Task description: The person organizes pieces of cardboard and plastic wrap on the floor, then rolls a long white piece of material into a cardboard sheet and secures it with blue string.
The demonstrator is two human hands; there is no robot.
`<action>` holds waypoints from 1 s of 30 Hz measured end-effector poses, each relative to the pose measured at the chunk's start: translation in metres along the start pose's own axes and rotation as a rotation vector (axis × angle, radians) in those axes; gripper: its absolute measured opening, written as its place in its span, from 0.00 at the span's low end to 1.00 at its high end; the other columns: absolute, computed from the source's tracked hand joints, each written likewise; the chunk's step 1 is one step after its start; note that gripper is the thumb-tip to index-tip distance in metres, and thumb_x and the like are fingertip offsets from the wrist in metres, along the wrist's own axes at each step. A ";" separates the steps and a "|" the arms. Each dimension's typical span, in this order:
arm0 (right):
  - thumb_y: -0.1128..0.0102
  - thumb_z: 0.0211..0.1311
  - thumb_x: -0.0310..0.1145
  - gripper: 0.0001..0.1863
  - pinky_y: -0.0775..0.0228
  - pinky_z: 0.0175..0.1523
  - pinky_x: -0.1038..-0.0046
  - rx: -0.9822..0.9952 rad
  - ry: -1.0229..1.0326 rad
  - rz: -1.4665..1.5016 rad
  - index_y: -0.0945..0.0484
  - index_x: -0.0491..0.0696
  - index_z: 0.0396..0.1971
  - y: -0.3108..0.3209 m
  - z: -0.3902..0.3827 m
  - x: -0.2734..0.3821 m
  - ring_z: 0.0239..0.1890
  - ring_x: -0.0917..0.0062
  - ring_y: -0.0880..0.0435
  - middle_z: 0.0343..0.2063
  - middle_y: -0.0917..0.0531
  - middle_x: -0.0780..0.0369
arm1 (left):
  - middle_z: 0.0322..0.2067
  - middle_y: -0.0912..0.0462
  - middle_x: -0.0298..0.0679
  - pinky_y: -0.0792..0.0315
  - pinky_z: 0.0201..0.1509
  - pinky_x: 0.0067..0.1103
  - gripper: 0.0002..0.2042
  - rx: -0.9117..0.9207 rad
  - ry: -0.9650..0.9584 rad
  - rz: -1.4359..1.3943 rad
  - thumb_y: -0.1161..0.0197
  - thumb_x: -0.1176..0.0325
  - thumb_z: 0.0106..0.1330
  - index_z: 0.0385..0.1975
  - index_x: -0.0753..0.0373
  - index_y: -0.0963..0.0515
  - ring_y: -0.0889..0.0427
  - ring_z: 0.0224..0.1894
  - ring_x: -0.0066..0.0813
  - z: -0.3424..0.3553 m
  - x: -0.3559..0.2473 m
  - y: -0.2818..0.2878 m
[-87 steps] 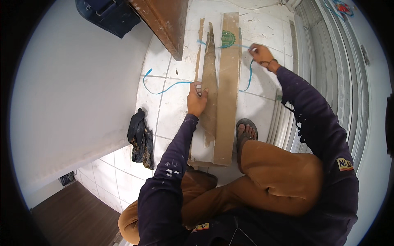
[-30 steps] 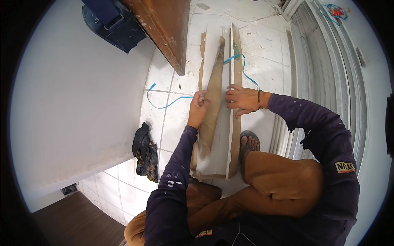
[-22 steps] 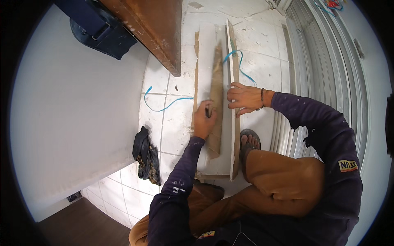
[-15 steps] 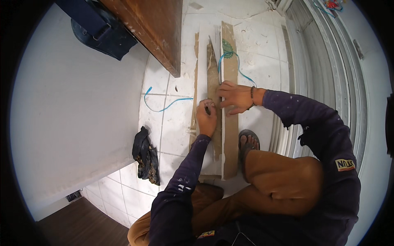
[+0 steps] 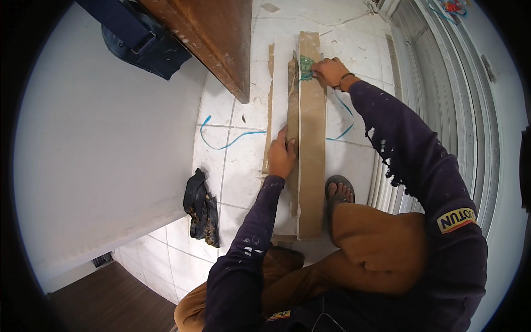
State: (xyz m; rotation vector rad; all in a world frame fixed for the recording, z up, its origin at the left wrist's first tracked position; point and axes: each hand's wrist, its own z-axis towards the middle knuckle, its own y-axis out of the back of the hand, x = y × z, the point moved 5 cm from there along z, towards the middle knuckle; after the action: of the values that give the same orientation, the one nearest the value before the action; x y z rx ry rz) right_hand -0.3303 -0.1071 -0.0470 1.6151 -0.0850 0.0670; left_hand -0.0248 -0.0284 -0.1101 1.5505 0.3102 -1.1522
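A long brown-faced strip of board [image 5: 312,160] with a white edge lies lengthwise in front of me on the floor. Against its left side runs a narrower, ragged brown strip [image 5: 293,105]. My left hand [image 5: 282,155] is closed on the narrow strip near its middle, thumb and forefinger pointing away from me. Toward the far end, my right hand [image 5: 331,73] pinches the right edge of the wide strip beside a green printed mark. A thin blue strap [image 5: 238,135] passes under the strips and comes out on the right. The right fingertips are partly hidden.
A brown wooden door edge [image 5: 235,77] juts in at the upper left, near a hanging dark bag [image 5: 146,52]. Crumpled black plastic [image 5: 202,210] lies on the white tiles. Metal door tracks [image 5: 426,99] line the right side. My sandalled foot [image 5: 340,193] is beside the strips.
My right hand has moved from the middle of the wide strip to its far end. The left hand's fingers have shifted along the narrow strip, which now sits closer against the wide one.
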 end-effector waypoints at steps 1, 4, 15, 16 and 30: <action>0.41 0.67 0.35 0.16 0.27 0.57 0.52 -0.003 0.008 0.004 0.17 0.54 0.53 0.005 0.004 -0.001 0.51 0.56 0.15 0.41 0.14 0.54 | 0.26 0.20 0.46 0.27 0.35 0.32 0.24 -0.013 -0.015 0.007 0.34 0.72 0.69 0.65 0.62 0.25 0.22 0.26 0.40 0.002 0.002 0.003; 0.43 0.72 0.38 0.12 0.23 0.39 0.70 -0.485 -0.025 0.934 0.17 0.45 0.44 0.042 0.002 -0.030 0.28 0.74 0.13 0.26 0.13 0.58 | 0.23 0.24 0.44 0.27 0.34 0.29 0.25 0.026 0.074 -0.068 0.34 0.72 0.68 0.66 0.61 0.25 0.25 0.25 0.34 0.005 0.008 0.004; 0.46 0.76 0.45 0.24 0.16 0.47 0.60 -0.583 -0.353 1.844 0.34 0.47 0.62 0.078 -0.020 -0.101 0.39 0.61 0.11 0.35 0.14 0.52 | 0.40 0.18 0.53 0.24 0.45 0.35 0.23 0.012 0.096 -0.058 0.31 0.73 0.65 0.62 0.62 0.21 0.17 0.39 0.49 0.008 0.002 0.013; 0.43 0.75 0.43 0.25 0.16 0.49 0.61 -0.683 -0.413 1.657 0.35 0.48 0.65 0.078 -0.025 -0.111 0.40 0.62 0.10 0.36 0.14 0.53 | 0.42 0.19 0.53 0.24 0.47 0.34 0.23 0.015 0.100 -0.043 0.31 0.73 0.65 0.61 0.63 0.21 0.18 0.42 0.49 0.008 0.006 0.015; 0.37 0.65 0.56 0.45 0.52 0.77 0.39 0.170 0.184 -0.032 0.40 0.47 0.75 -0.011 -0.097 0.056 0.80 0.47 0.51 0.77 0.48 0.45 | 0.68 0.32 0.54 0.39 0.72 0.47 0.28 0.042 -0.215 0.312 0.36 0.63 0.70 0.69 0.64 0.29 0.35 0.70 0.59 0.003 -0.040 0.022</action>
State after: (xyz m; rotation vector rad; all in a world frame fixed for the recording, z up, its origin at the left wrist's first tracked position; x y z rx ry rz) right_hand -0.2724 -0.0105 -0.0485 1.7720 0.0912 0.2025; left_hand -0.0301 -0.0236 -0.0649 1.4358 -0.0982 -1.0695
